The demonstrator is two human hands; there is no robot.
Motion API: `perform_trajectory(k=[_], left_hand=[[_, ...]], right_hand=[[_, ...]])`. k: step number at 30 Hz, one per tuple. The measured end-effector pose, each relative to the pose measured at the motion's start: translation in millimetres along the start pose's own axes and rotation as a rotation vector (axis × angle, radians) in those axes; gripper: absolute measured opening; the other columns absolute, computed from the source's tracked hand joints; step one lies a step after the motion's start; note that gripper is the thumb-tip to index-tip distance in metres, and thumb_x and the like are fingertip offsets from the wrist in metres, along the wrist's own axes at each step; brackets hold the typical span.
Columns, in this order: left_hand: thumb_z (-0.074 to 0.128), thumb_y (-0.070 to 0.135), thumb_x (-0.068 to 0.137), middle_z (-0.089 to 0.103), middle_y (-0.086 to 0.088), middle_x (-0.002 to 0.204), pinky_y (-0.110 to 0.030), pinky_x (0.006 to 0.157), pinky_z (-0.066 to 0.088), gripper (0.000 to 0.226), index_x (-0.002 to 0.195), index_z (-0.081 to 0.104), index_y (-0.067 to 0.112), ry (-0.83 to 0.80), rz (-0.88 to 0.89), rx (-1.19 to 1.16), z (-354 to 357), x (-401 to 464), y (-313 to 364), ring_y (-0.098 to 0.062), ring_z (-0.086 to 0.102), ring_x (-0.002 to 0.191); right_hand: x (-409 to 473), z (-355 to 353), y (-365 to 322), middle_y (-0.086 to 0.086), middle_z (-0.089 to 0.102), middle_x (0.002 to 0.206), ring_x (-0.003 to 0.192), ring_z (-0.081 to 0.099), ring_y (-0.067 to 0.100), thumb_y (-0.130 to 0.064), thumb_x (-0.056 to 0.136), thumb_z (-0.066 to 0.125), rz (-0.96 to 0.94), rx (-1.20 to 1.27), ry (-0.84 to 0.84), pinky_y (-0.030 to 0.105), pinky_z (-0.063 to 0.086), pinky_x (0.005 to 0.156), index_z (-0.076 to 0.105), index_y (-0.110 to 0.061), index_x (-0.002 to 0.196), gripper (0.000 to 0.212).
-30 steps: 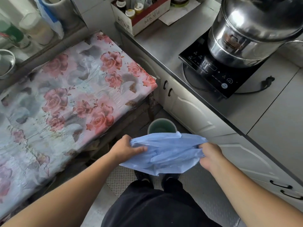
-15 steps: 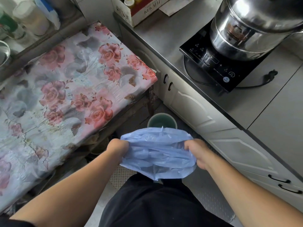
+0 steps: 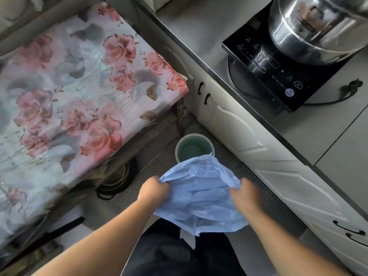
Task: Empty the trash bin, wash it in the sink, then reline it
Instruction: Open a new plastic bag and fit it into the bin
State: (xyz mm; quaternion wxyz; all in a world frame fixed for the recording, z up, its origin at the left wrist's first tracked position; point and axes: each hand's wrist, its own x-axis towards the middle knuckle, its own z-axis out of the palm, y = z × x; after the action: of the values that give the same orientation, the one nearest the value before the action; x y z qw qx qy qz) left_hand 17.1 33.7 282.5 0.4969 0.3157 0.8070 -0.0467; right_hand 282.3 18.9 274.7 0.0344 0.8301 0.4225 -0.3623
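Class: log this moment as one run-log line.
left hand grip: bag | right hand grip: bag | blue bag: bunched | bin: unlined, floor

The blue bag (image 3: 199,194) hides the near rim of the bin (image 3: 194,149), the right hand (image 3: 246,196) is motion-blurred, and the pot (image 3: 318,26) is cropped.

view: single head cam, wide-angle, no second view
facing: forward and steeply down toward floor (image 3: 258,196)
range: close on forearms, arm's reach
left of frame: floral-covered table (image 3: 69,86)
right of frame: worktop (image 3: 199,26), edges bowed by lens
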Motion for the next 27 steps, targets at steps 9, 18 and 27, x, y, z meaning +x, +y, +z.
perform_trajectory(k=[9,18,27], left_hand=[[0.069,0.053,0.074,0.078,-0.002,0.085,-0.046,0.079,0.062,0.022,0.080,0.073,0.032,-0.071,-0.016,-0.414,80,116,7,-0.024,0.075,0.080],[0.059,0.036,0.077,0.072,-0.002,0.093,-0.029,0.076,0.054,0.032,0.100,0.070,0.017,0.022,0.109,-0.304,144,267,9,-0.023,0.069,0.095],[0.053,0.027,0.090,0.059,-0.008,0.106,-0.027,0.067,0.038,0.036,0.122,0.059,0.011,0.133,0.184,-0.003,178,387,21,-0.027,0.056,0.090]], right_hand=[[110,73,32,-0.010,0.072,0.066,0.057,0.069,0.006,-0.020,0.078,0.068,0.116,0.503,-0.126,0.024,0.054,0.049,0.069,-0.020,0.082,0.005],[238,158,24,0.004,0.078,0.092,0.086,0.075,0.023,-0.023,0.083,0.068,0.073,0.810,-0.250,0.035,0.059,0.071,0.074,-0.018,0.100,0.019],[343,220,31,0.010,0.077,0.095,0.085,0.076,0.028,-0.006,0.074,0.065,0.025,0.801,-0.266,0.043,0.062,0.074,0.071,-0.007,0.106,0.033]])
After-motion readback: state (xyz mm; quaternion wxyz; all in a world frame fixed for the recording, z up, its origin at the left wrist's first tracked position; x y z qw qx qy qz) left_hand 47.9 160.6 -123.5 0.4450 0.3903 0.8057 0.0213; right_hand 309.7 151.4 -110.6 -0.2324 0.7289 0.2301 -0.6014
